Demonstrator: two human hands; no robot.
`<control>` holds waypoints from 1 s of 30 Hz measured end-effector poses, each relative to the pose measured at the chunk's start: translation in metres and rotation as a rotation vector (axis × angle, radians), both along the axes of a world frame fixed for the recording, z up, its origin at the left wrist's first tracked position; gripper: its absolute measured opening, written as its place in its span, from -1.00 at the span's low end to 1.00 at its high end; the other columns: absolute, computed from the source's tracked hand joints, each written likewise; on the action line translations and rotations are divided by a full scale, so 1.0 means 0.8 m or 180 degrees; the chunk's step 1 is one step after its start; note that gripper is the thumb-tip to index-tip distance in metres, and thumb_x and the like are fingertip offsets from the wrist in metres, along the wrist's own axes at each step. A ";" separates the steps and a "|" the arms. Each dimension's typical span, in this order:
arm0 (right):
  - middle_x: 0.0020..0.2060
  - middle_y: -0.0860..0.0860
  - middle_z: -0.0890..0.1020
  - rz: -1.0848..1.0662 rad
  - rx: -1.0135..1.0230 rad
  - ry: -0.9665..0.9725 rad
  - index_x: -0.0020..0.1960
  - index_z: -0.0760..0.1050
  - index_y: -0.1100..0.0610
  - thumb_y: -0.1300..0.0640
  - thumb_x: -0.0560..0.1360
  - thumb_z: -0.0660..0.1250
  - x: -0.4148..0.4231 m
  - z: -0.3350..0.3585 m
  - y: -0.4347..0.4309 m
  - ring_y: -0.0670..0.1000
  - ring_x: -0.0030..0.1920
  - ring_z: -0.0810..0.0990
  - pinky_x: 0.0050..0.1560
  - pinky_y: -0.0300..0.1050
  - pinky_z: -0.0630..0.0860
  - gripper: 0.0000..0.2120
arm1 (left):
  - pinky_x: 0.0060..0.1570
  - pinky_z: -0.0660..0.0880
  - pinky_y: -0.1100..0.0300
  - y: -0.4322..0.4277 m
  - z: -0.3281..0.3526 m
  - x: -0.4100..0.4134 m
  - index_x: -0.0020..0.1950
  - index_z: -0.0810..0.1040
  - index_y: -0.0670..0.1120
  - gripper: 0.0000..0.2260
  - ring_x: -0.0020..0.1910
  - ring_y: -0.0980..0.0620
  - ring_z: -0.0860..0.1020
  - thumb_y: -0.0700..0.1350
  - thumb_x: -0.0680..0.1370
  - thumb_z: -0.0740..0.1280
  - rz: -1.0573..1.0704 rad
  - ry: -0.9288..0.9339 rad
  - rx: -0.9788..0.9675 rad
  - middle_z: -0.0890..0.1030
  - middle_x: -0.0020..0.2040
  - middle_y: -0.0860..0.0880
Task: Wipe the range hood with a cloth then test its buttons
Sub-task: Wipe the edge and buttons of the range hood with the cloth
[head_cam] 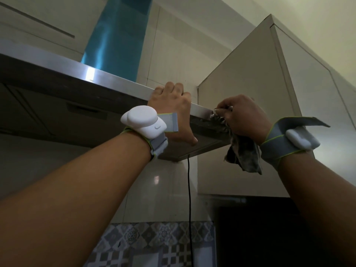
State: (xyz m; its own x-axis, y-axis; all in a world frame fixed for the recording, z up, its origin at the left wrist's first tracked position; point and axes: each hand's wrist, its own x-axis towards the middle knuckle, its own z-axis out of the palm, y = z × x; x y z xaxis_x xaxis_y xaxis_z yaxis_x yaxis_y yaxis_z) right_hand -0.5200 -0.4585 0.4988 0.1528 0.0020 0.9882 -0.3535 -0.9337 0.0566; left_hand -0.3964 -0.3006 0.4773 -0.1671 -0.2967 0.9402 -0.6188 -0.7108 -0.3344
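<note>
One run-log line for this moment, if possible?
phase: wiping | left hand: grips range hood edge | right hand: holds cloth at hood corner

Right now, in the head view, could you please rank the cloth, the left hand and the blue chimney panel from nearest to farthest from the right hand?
1. Cloth: gripped in the right hand, at the right corner of the hood.
2. Left hand: just left, holding the hood's front edge.
3. Blue chimney panel: far up-left, above the hood.
</note>
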 end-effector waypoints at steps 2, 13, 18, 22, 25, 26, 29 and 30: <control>-0.03 0.02 0.67 0.0029 -0.0015 0.0006 0.00 0.65 -0.07 -0.04 0.50 0.32 0.002 0.000 0.005 0.12 0.03 0.59 0.03 0.00 0.53 -0.84 | 0.21 0.33 -0.03 -0.001 0.000 0.000 0.27 0.44 -0.07 -0.13 0.21 -0.11 0.37 0.51 0.18 0.35 0.0014 -0.0004 -0.0013 0.43 0.20 -0.09; -0.09 -0.02 0.53 -0.0074 -0.0346 -0.0083 0.10 0.62 -0.10 -0.09 0.56 0.25 0.013 -0.041 0.006 0.07 -0.08 0.51 -0.11 -0.03 0.46 -0.78 | 0.22 0.33 -0.03 0.000 -0.004 0.000 0.26 0.44 -0.05 -0.15 0.19 -0.10 0.38 0.49 0.18 0.36 -0.0073 0.0019 -0.0033 0.43 0.19 -0.08; -0.06 0.01 0.57 -0.0138 -0.0231 -0.0195 0.08 0.62 -0.07 -0.06 0.55 0.26 0.013 -0.050 0.004 0.11 -0.05 0.53 -0.12 -0.10 0.39 -0.79 | 0.25 0.32 -0.03 0.005 -0.004 -0.002 0.29 0.43 -0.06 -0.15 0.21 -0.10 0.37 0.48 0.20 0.37 -0.0111 0.0120 0.0069 0.43 0.21 -0.09; -0.03 0.07 0.63 -0.0100 0.0004 -0.0297 0.03 0.63 -0.02 -0.03 0.53 0.29 0.008 -0.053 -0.005 0.17 -0.02 0.57 -0.16 -0.15 0.33 -0.81 | 0.23 0.33 -0.02 0.009 -0.004 -0.002 0.28 0.44 -0.06 -0.16 0.20 -0.10 0.37 0.48 0.21 0.37 -0.0129 0.0098 0.0109 0.42 0.20 -0.09; -0.05 0.05 0.62 0.0015 -0.0090 -0.0307 0.04 0.63 -0.03 -0.04 0.54 0.28 0.013 -0.052 0.000 0.14 -0.03 0.57 -0.13 -0.13 0.41 -0.81 | 0.23 0.32 -0.02 0.007 -0.004 -0.001 0.29 0.43 -0.06 -0.16 0.20 -0.10 0.37 0.47 0.21 0.37 -0.0095 0.0078 0.0106 0.42 0.21 -0.09; -0.05 0.02 0.60 0.0042 -0.0141 -0.0313 0.05 0.63 -0.04 -0.06 0.54 0.28 0.015 -0.050 0.004 0.12 -0.04 0.56 -0.11 -0.10 0.45 -0.80 | 0.24 0.32 -0.02 0.005 -0.004 -0.001 0.29 0.43 -0.06 -0.16 0.21 -0.10 0.37 0.47 0.21 0.37 -0.0096 0.0077 0.0086 0.42 0.21 -0.09; -0.08 -0.01 0.56 -0.0023 -0.0282 -0.0331 0.04 0.62 -0.05 -0.07 0.55 0.26 0.020 -0.045 0.014 0.07 -0.08 0.53 -0.14 -0.11 0.41 -0.80 | 0.23 0.32 -0.01 0.001 -0.004 0.001 0.27 0.44 -0.06 -0.16 0.20 -0.10 0.38 0.47 0.19 0.38 -0.0136 0.0051 -0.0004 0.43 0.21 -0.08; -0.09 -0.02 0.55 -0.0045 -0.0344 -0.0315 0.04 0.62 -0.05 -0.06 0.55 0.26 0.021 -0.043 0.015 0.06 -0.09 0.53 -0.14 -0.09 0.42 -0.80 | 0.23 0.33 -0.02 0.001 -0.004 0.002 0.27 0.44 -0.06 -0.16 0.20 -0.10 0.38 0.48 0.19 0.37 -0.0143 0.0047 -0.0020 0.43 0.21 -0.08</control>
State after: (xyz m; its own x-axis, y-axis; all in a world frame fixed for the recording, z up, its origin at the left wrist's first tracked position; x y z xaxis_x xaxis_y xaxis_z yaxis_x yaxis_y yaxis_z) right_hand -0.5035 -0.4466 0.4641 0.0555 0.1077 0.9926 -0.3753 -0.9190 0.1207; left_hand -0.3945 -0.3001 0.4743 -0.1663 -0.2834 0.9445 -0.6549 -0.6843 -0.3206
